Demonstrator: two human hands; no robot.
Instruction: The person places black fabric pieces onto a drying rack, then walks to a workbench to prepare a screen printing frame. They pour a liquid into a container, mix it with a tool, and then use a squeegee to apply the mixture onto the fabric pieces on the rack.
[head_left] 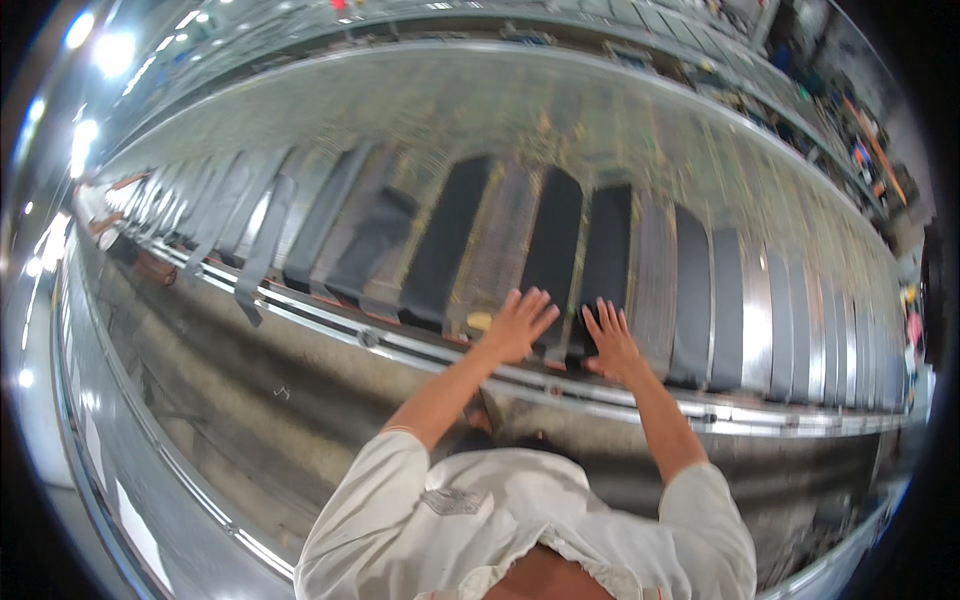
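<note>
A row of dark, flat fabric pieces lies along the near side of a long table [420,95]. With fingers spread, my left hand [515,328] rests at the near end of one black fabric piece [553,225] and the brownish strip [497,230] beside it. My right hand [610,340] lies flat, fingers apart, on the near end of another black fabric piece [608,230]. Neither hand grips anything. A small yellowish patch [479,321] shows just left of my left hand.
A metal rail [370,340] runs along the table's near edge. Toward the left, a grey strip [262,250] hangs over that rail. More dark pieces [692,300] and shiny plates [757,315] continue right. Another long metal surface [140,410] stands at the left, across the floor [300,400].
</note>
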